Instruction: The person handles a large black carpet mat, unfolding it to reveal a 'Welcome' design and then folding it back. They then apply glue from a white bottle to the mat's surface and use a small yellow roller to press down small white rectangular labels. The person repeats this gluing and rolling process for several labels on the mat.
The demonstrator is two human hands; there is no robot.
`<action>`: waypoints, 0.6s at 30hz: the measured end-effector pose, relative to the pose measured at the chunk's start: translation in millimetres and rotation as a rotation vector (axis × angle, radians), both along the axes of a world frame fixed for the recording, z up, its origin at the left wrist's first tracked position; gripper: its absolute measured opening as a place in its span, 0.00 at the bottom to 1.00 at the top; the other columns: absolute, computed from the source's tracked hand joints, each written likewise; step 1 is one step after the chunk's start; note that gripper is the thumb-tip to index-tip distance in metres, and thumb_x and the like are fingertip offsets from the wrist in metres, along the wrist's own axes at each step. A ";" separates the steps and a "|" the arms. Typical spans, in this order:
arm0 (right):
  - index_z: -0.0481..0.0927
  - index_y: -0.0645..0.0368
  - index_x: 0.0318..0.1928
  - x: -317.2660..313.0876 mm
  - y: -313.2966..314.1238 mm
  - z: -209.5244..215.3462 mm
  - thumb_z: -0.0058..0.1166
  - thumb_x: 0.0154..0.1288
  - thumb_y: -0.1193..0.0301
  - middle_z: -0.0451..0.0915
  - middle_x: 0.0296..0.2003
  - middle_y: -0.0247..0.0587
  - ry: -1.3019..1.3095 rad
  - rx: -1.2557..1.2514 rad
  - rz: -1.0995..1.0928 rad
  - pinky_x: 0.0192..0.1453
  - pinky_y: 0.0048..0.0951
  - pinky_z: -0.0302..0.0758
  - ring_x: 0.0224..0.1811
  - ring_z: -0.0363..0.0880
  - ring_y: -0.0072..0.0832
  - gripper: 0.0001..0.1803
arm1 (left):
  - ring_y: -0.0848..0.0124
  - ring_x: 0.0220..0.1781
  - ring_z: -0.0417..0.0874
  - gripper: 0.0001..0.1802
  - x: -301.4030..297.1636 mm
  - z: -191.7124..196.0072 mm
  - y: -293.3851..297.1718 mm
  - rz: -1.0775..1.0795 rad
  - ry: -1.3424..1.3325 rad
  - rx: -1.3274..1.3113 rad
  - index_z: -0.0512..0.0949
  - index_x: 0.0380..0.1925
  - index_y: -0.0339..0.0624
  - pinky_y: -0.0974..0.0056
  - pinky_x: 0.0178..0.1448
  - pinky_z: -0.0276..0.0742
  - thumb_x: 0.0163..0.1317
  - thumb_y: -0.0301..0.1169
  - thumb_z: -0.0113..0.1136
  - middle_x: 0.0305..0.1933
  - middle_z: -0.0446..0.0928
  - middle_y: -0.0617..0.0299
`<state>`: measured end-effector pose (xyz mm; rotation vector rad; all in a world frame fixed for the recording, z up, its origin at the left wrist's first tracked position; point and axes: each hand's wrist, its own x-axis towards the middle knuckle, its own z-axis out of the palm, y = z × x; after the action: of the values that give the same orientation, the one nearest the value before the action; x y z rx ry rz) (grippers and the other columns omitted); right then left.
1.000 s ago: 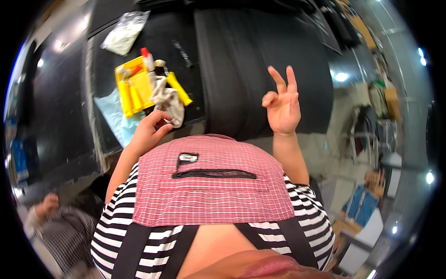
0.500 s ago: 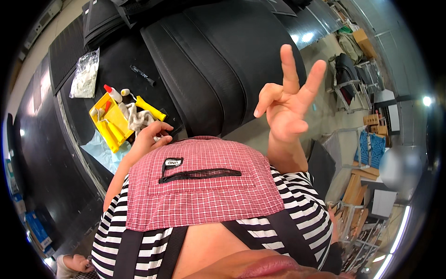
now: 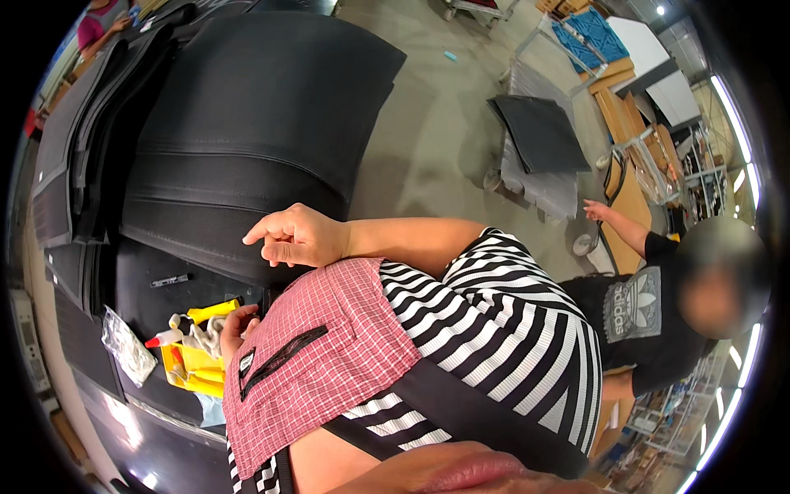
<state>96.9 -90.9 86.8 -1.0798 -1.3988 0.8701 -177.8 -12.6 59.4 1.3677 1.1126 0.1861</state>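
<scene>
Our right hand hangs loosely curled, empty, by the black panel on the table, and our half-hidden left hand, grip unreadable, could jostle the red-capped bottle by drifting.

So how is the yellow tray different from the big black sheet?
The tray is yellow; the sheet is black. The tray is small; the sheet is much bigger. The tray holds things inside; the sheet just spreads out. Both are on the black table.
</scene>
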 end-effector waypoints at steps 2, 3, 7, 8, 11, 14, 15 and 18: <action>0.79 0.67 0.54 4.5 -6.8 -0.9 0.56 0.72 0.52 0.85 0.29 0.39 -0.009 -0.021 -0.005 0.34 0.22 0.79 0.26 0.82 0.21 0.27 | 0.74 0.42 0.77 0.14 0.1 -5.9 8.0 -0.065 -0.018 0.042 0.78 0.51 0.37 0.67 0.54 0.72 0.65 0.23 0.61 0.38 0.78 0.64; 0.80 0.66 0.53 5.7 -12.6 3.5 0.55 0.73 0.54 0.85 0.28 0.39 -0.001 -0.062 -0.003 0.33 0.23 0.78 0.26 0.82 0.21 0.25 | 0.72 0.43 0.77 0.15 3.4 -4.0 9.0 -0.115 0.013 0.095 0.78 0.51 0.38 0.67 0.55 0.71 0.64 0.22 0.61 0.39 0.78 0.63; 0.82 0.64 0.52 3.4 -24.9 -5.1 0.54 0.74 0.57 0.83 0.26 0.37 0.081 -0.066 -0.082 0.28 0.21 0.75 0.23 0.78 0.18 0.21 | 0.72 0.44 0.76 0.15 26.0 14.8 5.0 -0.214 0.083 0.119 0.77 0.52 0.37 0.67 0.54 0.72 0.64 0.21 0.59 0.40 0.78 0.62; 0.82 0.64 0.51 3.5 -28.0 -2.1 0.53 0.74 0.57 0.83 0.26 0.37 0.108 -0.110 -0.076 0.27 0.20 0.73 0.22 0.77 0.17 0.21 | 0.72 0.44 0.76 0.15 27.7 15.5 3.8 -0.208 0.083 0.112 0.77 0.52 0.37 0.67 0.54 0.72 0.64 0.21 0.59 0.40 0.78 0.62; 0.82 0.63 0.51 3.4 -36.9 3.6 0.52 0.75 0.58 0.81 0.24 0.35 0.187 -0.194 -0.058 0.22 0.18 0.68 0.19 0.72 0.14 0.20 | 0.72 0.44 0.77 0.15 25.6 7.5 5.6 -0.203 0.073 0.091 0.77 0.51 0.37 0.68 0.53 0.72 0.64 0.21 0.59 0.40 0.78 0.62; 0.82 0.62 0.52 3.6 -37.1 3.5 0.52 0.75 0.59 0.80 0.23 0.34 0.211 -0.214 -0.051 0.22 0.18 0.68 0.19 0.72 0.14 0.19 | 0.73 0.44 0.77 0.15 19.1 -5.8 9.3 -0.211 -0.018 0.061 0.78 0.51 0.37 0.68 0.53 0.72 0.64 0.21 0.59 0.40 0.78 0.62; 0.81 0.62 0.52 3.4 -37.7 3.6 0.53 0.75 0.61 0.80 0.24 0.34 0.230 -0.224 -0.059 0.22 0.18 0.68 0.19 0.73 0.14 0.18 | 0.73 0.43 0.77 0.15 16.2 -12.3 10.5 -0.214 -0.060 0.061 0.78 0.51 0.37 0.68 0.53 0.72 0.64 0.22 0.59 0.40 0.79 0.62; 0.81 0.62 0.53 8.0 -40.5 -3.3 0.54 0.74 0.65 0.81 0.28 0.35 0.297 -0.234 -0.144 0.24 0.18 0.70 0.22 0.75 0.15 0.15 | 0.73 0.43 0.77 0.15 17.4 -11.3 6.5 -0.208 -0.020 0.068 0.78 0.51 0.36 0.68 0.53 0.72 0.65 0.23 0.59 0.40 0.79 0.62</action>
<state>104.8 -131.4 83.5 -1.1569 -0.9789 1.0590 -160.5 -6.1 48.0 1.5287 0.9476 0.0864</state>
